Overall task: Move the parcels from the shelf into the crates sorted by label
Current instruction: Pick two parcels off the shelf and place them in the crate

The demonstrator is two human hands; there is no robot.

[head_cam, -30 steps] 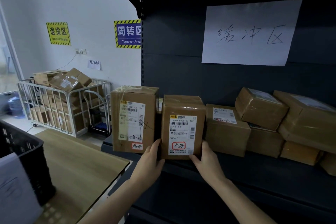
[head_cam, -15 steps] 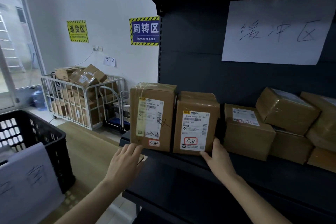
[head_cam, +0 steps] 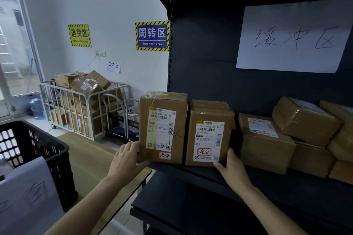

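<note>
Two upright cardboard parcels stand side by side at the left end of the dark shelf (head_cam: 191, 171). The taller left parcel (head_cam: 162, 126) and the shorter right parcel (head_cam: 208, 133) each carry a white shipping label with a red-boxed handwritten mark. My left hand (head_cam: 126, 160) grips the lower left edge of the left parcel. My right hand (head_cam: 232, 168) grips the lower right corner of the right parcel. The two parcels are pressed together between my hands. A black plastic crate (head_cam: 38, 150) with a paper label stands at the lower left on a wooden table (head_cam: 91, 158).
Several more cardboard parcels (head_cam: 267, 143) are piled on the shelf to the right. A handwritten paper sign (head_cam: 292, 38) hangs on the shelf's back panel. A metal cage cart (head_cam: 82, 107) full of boxes and a hand trolley (head_cam: 122, 118) stand by the far wall.
My left hand moved from the gap between the two parcels to the outer left edge of the taller parcel. The view turned left, bringing the black crate into sight.
</note>
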